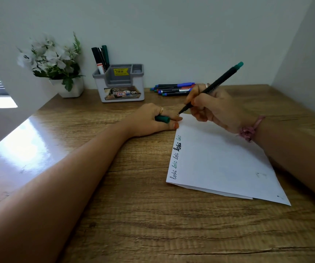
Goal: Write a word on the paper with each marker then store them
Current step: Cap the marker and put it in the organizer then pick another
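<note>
My right hand (211,109) grips an uncapped black marker with a green end (212,86), its tip just above the far left corner of the white paper (219,162). Several copies of one handwritten word run along the paper's left edge (176,154). My left hand (153,120) rests on the desk beside that corner and holds the green cap (162,118) between its fingers, with fingertips touching the paper's edge. Loose markers (173,89) lie in a pile behind my right hand. A grey and white organiser (120,82) at the back holds several stored markers (100,57).
A white pot of artificial white flowers (58,67) stands at the back left of the wooden desk (134,215). Walls close in the desk at the back and right. A white slanted panel borders the left side.
</note>
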### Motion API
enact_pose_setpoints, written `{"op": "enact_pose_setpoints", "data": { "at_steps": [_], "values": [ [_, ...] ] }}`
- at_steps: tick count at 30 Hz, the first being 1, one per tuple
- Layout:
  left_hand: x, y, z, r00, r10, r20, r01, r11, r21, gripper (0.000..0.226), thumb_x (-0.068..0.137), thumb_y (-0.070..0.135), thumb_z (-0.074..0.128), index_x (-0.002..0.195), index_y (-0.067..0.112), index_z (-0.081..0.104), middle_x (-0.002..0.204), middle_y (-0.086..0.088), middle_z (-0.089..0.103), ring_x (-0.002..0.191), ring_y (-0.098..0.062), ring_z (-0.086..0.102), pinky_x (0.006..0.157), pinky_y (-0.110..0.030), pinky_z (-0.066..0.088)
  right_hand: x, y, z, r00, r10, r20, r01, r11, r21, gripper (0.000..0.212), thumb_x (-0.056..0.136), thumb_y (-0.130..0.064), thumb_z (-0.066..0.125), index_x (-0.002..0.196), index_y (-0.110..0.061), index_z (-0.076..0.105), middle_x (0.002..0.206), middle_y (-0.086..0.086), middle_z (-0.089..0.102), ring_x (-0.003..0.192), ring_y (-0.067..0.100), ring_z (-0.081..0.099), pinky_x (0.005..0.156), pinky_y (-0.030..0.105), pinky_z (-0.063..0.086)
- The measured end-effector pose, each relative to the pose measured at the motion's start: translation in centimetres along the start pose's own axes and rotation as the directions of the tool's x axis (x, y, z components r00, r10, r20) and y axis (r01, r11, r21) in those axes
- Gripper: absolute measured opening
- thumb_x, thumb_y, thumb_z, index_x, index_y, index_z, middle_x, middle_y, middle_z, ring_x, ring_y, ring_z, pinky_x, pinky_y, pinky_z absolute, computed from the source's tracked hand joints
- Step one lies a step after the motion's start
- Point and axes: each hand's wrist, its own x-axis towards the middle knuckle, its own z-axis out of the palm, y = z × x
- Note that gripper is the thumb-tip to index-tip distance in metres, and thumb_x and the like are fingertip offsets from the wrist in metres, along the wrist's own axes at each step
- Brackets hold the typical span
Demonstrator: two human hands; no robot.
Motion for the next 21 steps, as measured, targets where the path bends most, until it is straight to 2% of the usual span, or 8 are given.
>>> {"op": "enact_pose_setpoints", "data": {
  "at_steps": [2,3,5,7,10,14,18,21],
  "values": [
    [-0.2,0.1,-0.1,0.999,0.002,-0.033,-0.003,0.999,-0.051,0.032,0.084,0.036,0.064,0.116,0.033,0.063,0.115,0.018,0.062,0.089,0.018,0.051,0.073,0.005,0.034,-0.1,-0.9,-0.2,1.0,-0.005,0.028,0.004,1.0,0.001,0.022,0.083,-0.012,0.04,0.078,-0.01,0.062,0.057,-0.002,0.06,0.055,0.012,0.055,0.046,0.019,0.037],
    [-0.3,0.2,-0.1,0.999,-0.002,-0.051,-0.002,0.998,-0.07,0.029,0.084,0.035,0.065,0.113,0.033,0.064,0.11,0.022,0.061,0.09,0.019,0.052,0.073,0.005,0.034,-0.1,-1.2,-0.3,0.999,0.009,0.032,-0.008,1.0,-0.014,0.026,0.087,-0.01,0.037,0.081,-0.009,0.062,0.06,0.001,0.062,0.057,0.012,0.058,0.047,0.019,0.038],
    [-0.5,0.3,-0.1,0.996,-0.015,-0.086,0.007,0.996,-0.094,0.019,0.085,0.033,0.065,0.104,0.032,0.066,0.098,0.026,0.06,0.083,0.02,0.053,0.068,0.004,0.035,-0.3,-1.6,-0.3,0.999,0.027,0.025,-0.025,0.998,-0.061,0.028,0.092,-0.004,0.036,0.084,-0.008,0.062,0.066,0.006,0.065,0.062,0.014,0.062,0.05,0.021,0.038],
    [-0.6,0.4,0.0,0.992,-0.032,-0.118,0.018,0.993,-0.118,0.004,0.086,0.03,0.065,0.089,0.032,0.065,0.082,0.021,0.06,0.068,0.015,0.053,0.06,-0.001,0.037,-0.5,-1.7,-0.3,0.999,0.015,0.039,-0.011,0.996,-0.087,0.017,0.091,-0.001,0.044,0.086,-0.009,0.058,0.069,0.004,0.069,0.066,0.016,0.066,0.05,0.021,0.041],
    [-0.7,0.5,0.1,0.988,-0.053,-0.148,0.028,0.986,-0.165,0.016,0.086,0.031,0.064,0.071,0.03,0.058,0.062,0.013,0.052,0.052,0.005,0.047,0.05,-0.007,0.036,-0.8,-1.6,-0.3,1.0,0.019,0.023,-0.017,0.997,-0.072,0.016,0.087,0.006,0.05,0.086,-0.01,0.049,0.068,0.005,0.071,0.067,0.019,0.068,0.048,0.02,0.042],
    [-0.7,0.9,0.1,0.988,-0.059,-0.145,0.032,0.982,-0.184,0.017,0.086,0.033,0.063,0.072,0.024,0.058,0.06,0.009,0.049,0.05,0.002,0.044,0.049,-0.01,0.035,-0.9,-1.7,0.0,1.0,-0.003,0.027,0.006,0.993,-0.116,0.015,0.084,0.003,0.056,0.081,-0.01,0.05,0.07,0.008,0.072,0.07,0.021,0.07,0.049,0.022,0.043],
    [-0.8,1.0,0.1,0.987,-0.047,-0.152,0.019,0.983,-0.181,0.016,0.087,0.032,0.062,0.072,0.028,0.058,0.06,0.01,0.048,0.049,0.002,0.042,0.048,-0.01,0.034,-1.0,-1.7,0.3,0.999,-0.033,0.029,0.038,0.987,-0.158,0.01,0.082,-0.003,0.061,0.079,-0.01,0.054,0.071,0.007,0.072,0.071,0.02,0.07,0.049,0.02,0.044],
    [-0.8,1.0,0.1,0.985,-0.057,-0.165,0.027,0.984,-0.178,0.015,0.087,0.035,0.062,0.074,0.026,0.061,0.061,0.009,0.049,0.05,0.002,0.043,0.048,-0.01,0.034,-1.0,-1.6,0.2,0.998,-0.066,0.014,0.068,0.986,-0.154,0.01,0.087,-0.001,0.061,0.081,-0.009,0.059,0.075,0.007,0.073,0.074,0.023,0.071,0.05,0.019,0.044]
  ]
}}
